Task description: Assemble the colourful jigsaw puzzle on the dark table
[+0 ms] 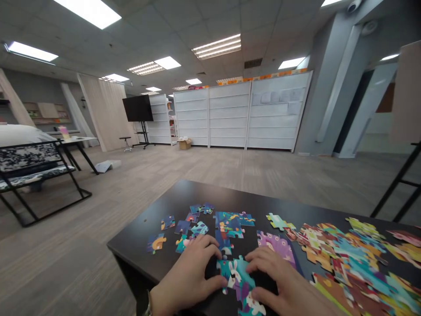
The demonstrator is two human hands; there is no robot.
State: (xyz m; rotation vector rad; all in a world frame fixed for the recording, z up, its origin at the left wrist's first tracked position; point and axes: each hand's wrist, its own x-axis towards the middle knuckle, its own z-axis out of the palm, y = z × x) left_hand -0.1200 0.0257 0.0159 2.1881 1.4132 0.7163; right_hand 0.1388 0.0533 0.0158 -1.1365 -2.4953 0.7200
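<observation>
Rabbit puzzle section (242,276) lies by near edge of table (131,239), between left hand (197,267) and right hand (278,274), neither nearer; long axis runs edgeward. Fingers, thumbs spread, tips at its sides.

A pale curtain (102,109) hung left of the black screen (138,108). A cardboard box (184,144) sat right of the screen.

Printed Card on Smooth Black

Teal jigsaw pieces with white rabbits (235,277): card-like, printed, smooth. Heaped multicoloured jigsaw pieces (355,259): same card look. Broad black table (131,238): smooth, satin, faintly reflective. Long beige curtain (103,114): matt cloth. Small brown box (184,144): matt cardboard. Black-and-white patterned chair (29,156): metal-looking frame, cloth-looking cover. Grey floor (131,175): matt, carpet-like.
</observation>
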